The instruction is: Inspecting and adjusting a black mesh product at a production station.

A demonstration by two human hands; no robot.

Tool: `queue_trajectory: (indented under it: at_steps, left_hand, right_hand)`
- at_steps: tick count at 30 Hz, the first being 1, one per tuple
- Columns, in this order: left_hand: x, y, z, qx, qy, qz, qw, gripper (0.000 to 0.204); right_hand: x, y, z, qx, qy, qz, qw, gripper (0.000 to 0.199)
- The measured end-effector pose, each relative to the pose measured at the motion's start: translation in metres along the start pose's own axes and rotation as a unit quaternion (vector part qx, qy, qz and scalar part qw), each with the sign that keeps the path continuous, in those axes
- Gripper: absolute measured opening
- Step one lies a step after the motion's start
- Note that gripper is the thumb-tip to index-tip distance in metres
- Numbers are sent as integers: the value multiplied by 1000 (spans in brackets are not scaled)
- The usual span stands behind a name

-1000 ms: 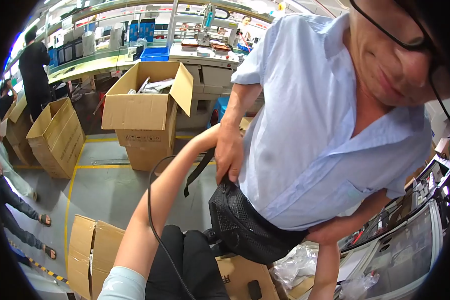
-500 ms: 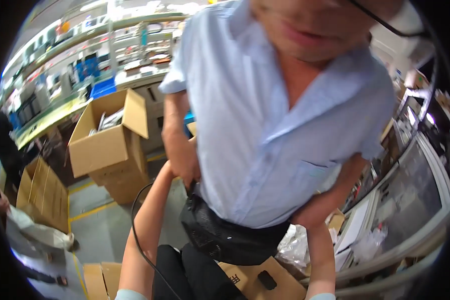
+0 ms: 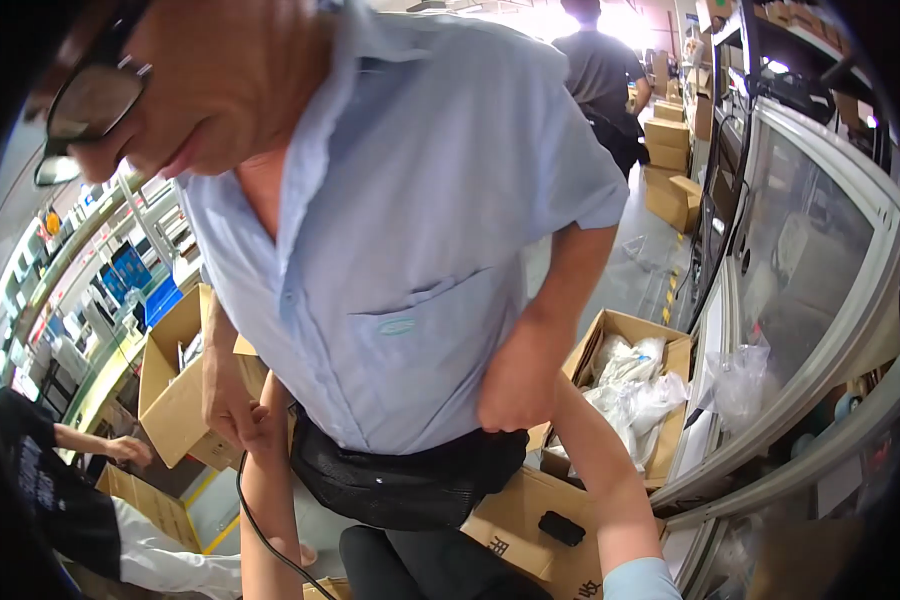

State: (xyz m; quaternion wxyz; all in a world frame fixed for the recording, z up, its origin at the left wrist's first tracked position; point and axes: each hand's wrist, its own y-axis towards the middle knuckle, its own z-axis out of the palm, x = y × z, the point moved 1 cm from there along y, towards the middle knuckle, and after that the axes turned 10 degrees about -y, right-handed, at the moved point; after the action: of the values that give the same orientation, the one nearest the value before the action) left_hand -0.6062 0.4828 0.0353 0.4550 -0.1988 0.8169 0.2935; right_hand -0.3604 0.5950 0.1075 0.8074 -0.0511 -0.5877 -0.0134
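Black T-shirt (image 3: 45, 490) and pale trousers (image 3: 160, 550) dress a person at the far left, well apart from the wearer's left hand. Nearer that hand, also to its left, stand a blue plastic bin (image 3: 162, 302) and an open corrugated carton (image 3: 173, 412). A facing co-worker's right hand (image 3: 238, 418) is just beside the wearer's left forearm (image 3: 270, 490), along which a black cable (image 3: 255, 515) curves. The left hand itself is hidden behind the co-worker, so whether it grasps anything cannot be told.

Between the wearer's two hands, the black waist bag (image 3: 395, 480) sits at the co-worker's waist, below a light-blue short-sleeved shirt (image 3: 420, 230). The co-worker's left hand (image 3: 515, 390) is at the bag's upper right end. Below it, a carton (image 3: 530, 520) bears a small black object (image 3: 562, 528).

The wearer's right forearm (image 3: 600, 470) runs behind the co-worker too; its right hand is concealed, its grip unreadable. To that hand's right are an open carton (image 3: 675, 425) of clear plastic bags (image 3: 635, 395) and a grey-framed transparent panel (image 3: 810, 230).
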Motion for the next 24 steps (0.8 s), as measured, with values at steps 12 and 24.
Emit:
queue_trajectory:
  at_steps: [12,24]
  left_hand:
    - [-42,-33,-150,-155,157,65,973,40]
    - [-44,-188,-177,-358,167,62,917,38]
  right_hand:
    - [98,-34,33,118,119,139,976,43]
    - [116,-73,-1,270,59,184,943,44]
